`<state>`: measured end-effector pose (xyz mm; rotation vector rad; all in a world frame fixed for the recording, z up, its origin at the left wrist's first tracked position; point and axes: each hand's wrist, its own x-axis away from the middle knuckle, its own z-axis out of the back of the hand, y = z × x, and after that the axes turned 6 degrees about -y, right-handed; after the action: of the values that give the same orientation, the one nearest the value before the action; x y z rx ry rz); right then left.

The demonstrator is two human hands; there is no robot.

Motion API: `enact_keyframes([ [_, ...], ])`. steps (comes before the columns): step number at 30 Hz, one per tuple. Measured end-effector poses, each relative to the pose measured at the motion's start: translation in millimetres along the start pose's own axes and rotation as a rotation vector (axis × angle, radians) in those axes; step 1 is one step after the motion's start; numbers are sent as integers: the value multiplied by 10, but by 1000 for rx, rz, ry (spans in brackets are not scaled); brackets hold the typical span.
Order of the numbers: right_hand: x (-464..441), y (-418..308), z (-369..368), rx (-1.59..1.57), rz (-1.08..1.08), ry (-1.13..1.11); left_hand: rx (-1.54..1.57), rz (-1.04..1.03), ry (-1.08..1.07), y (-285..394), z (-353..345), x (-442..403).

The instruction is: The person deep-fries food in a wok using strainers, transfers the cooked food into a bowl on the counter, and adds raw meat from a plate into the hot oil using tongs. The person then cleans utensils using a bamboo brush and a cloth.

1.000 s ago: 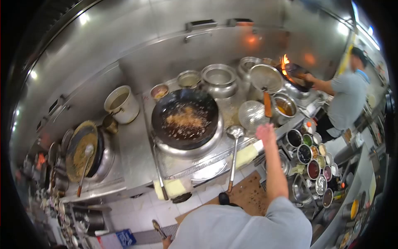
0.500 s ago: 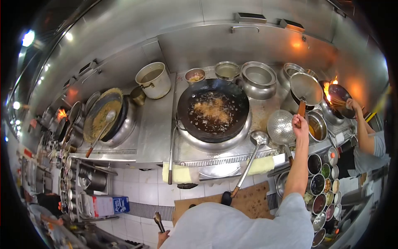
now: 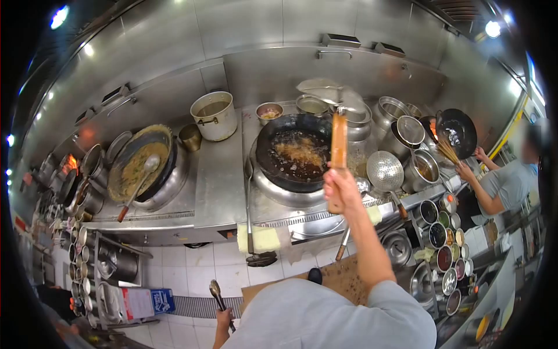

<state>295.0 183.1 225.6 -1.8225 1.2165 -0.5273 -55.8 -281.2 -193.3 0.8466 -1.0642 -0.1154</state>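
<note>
My right hand (image 3: 343, 189) is wrapped round the wooden handle (image 3: 339, 139) of a wide strainer, its head (image 3: 322, 89) blurred beyond the wok's far right edge. Below and to the left of that head, the black wok (image 3: 276, 177) sits on its burner with brown bits bubbling in dark liquid. Low at the left of my body, my left hand (image 3: 224, 319) is closed on metal tongs (image 3: 216, 292) with dark grips. A long-handled tool (image 3: 249, 203) leans at the wok's left side. The ladle right of the wok is mostly hidden by my right arm.
A tall pot (image 3: 214, 116) stands behind the counter's left part, near a second wok (image 3: 139, 163) with a ladle. To the right are a perforated skimmer (image 3: 385, 170), a mesh strainer (image 3: 411, 131) and seasoning tubs (image 3: 437, 235). A co-worker (image 3: 505, 192) tilts another wok (image 3: 457, 134).
My right hand has swung left with the strainer, from the right-hand pots to the wok's right side. My left hand still holds the tongs. The co-worker's wok has been raised and tipped up.
</note>
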Motion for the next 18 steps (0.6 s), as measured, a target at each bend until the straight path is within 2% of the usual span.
enact_keyframes([
  [1,-79,201,-190,-92,-4,28,88,-77,-21,-153,124,-230],
  [3,-353,647,-485,-213,-19,43,69,-46,-70,-98,275,-164],
  [5,-597,1106,-792,-140,11,147,72,-43,-4,-157,446,-101],
  [6,-721,1354,-887,-125,21,183,29,-59,-101,-193,604,-33],
  [7,-842,1581,-965,-113,30,219,39,-9,-57,-189,677,148],
  [9,-982,1933,-1150,-108,36,330,136,63,8,-937,923,-248],
  [11,-1093,2259,-1229,-156,15,367,19,112,-5,-997,1080,-28],
  [13,-1131,2447,-1384,-239,-30,502,-16,143,-12,-990,1151,89],
  [18,-1222,2995,-1363,-320,-67,422,-41,161,-4,-869,1309,225],
])
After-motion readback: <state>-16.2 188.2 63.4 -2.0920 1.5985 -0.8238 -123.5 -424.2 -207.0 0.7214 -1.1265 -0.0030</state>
